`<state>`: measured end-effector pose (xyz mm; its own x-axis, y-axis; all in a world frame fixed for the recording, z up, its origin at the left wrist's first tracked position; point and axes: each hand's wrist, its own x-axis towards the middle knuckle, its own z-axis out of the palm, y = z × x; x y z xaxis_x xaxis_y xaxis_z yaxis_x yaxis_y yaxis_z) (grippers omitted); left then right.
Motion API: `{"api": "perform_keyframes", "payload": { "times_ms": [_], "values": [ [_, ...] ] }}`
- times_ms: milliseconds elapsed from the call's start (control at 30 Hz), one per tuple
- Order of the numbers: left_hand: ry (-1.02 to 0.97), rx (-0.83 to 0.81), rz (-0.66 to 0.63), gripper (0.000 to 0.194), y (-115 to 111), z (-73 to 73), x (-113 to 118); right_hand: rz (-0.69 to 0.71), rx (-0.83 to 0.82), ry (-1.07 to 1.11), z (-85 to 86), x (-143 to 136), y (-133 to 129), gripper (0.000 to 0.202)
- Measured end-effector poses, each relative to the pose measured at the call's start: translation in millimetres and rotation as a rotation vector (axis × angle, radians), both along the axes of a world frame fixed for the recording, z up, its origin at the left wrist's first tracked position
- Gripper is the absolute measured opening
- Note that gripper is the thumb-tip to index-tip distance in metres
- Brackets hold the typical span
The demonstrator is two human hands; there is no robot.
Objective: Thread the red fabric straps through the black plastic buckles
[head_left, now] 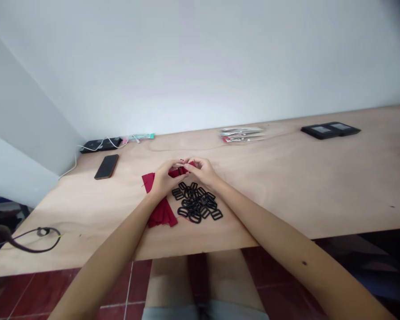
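red cloth [162, 214] partly hidden by left hand [164, 180], packets [242, 134] blurred

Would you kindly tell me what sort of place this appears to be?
It looks like a small indoor workspace, perhaps for sewing or craft work: a plain wooden table against a pale wall, with red cloth and a pile of black buckles on it.

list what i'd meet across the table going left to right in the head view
Black cable → phone → red cloth on the table → black buckles → packets → black case.
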<state>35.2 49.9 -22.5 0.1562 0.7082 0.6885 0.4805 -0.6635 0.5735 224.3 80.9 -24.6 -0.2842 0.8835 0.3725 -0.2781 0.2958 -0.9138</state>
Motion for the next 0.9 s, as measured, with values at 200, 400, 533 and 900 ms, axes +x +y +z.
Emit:
{"api": "perform_keyframes", "payload": {
  "times_ms": [200, 400, 533, 900],
  "values": [
    [-0.009, -0.058, -0.017, 0.046, 1.7, 0.2, -0.6, 0.019, -0.2, 0.194, 10.2, 8.0, 0.6, 0.028],
    [-0.013, -0.07, -0.024, 0.039, 2.4, 3.2, 0.3, 0.056, -0.268, 0.32, 20.4, 14.8, -2.7, 0.03],
    [-0.037, -0.072, -0.047, 0.039, 2.4, 3.3, 1.4, 0.061, -0.287, 0.339, 19.5, 14.3, -2.8, 0.035],
    [-0.127, -0.18, -0.072, 0.05, 6.0, -1.7, -2.9, -0.04, -0.213, 0.209, 9.6, 14.5, 7.5, 0.048]
  ]
}}
